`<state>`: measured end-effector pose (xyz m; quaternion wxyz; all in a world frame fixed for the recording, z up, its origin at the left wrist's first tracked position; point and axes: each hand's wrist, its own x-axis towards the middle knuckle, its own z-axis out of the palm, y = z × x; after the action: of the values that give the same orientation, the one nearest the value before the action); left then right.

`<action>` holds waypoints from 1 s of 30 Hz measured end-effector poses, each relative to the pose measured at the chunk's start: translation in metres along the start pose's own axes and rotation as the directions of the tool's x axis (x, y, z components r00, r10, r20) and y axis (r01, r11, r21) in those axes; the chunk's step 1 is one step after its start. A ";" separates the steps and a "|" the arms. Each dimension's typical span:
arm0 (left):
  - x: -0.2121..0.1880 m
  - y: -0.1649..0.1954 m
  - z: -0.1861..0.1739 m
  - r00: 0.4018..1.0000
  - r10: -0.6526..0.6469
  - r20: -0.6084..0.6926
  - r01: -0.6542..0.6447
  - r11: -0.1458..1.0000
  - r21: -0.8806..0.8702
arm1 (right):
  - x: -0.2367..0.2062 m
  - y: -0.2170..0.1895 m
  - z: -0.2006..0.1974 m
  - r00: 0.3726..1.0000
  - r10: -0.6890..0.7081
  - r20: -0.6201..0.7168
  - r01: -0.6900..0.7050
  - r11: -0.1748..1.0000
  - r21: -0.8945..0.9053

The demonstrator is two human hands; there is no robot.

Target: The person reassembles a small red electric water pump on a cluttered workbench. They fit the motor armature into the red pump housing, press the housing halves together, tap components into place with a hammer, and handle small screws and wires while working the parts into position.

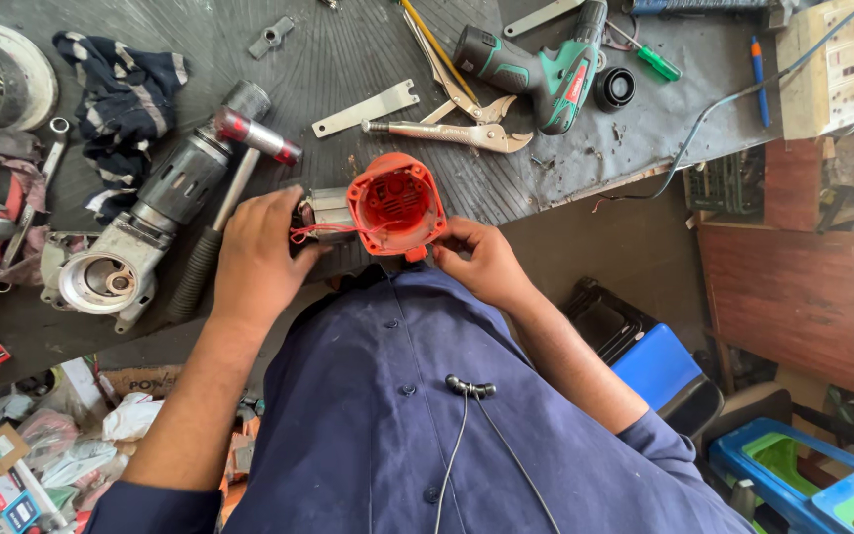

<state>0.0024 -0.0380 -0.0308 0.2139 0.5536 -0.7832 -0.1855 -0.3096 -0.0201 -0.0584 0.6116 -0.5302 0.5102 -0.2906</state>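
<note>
2 hands hold an orange motor housing (pixel 394 205) at the near edge of the workbench (pixel 348 59), its open round mouth facing up toward the camera, its long axis running left into a grey metal stator (pixel 328 213). The left hand (pixel 259 259) is curled shut around the stator and red wires (pixel 323 233). The right hand (pixel 481 262) pinches the housing's lower rim, fingers half closed.
</note>
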 end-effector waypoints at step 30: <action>0.027 0.006 -0.017 0.998 -0.023 0.063 0.040 0.961 -0.274 | 0.007 -0.015 -0.014 0.998 -0.060 0.019 0.062 0.992 -0.111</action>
<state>-0.0014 -0.0624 -0.0101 0.2626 0.5251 -0.7469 -0.3122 -0.3174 -0.0355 -0.0458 0.5760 -0.5810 0.5044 -0.2761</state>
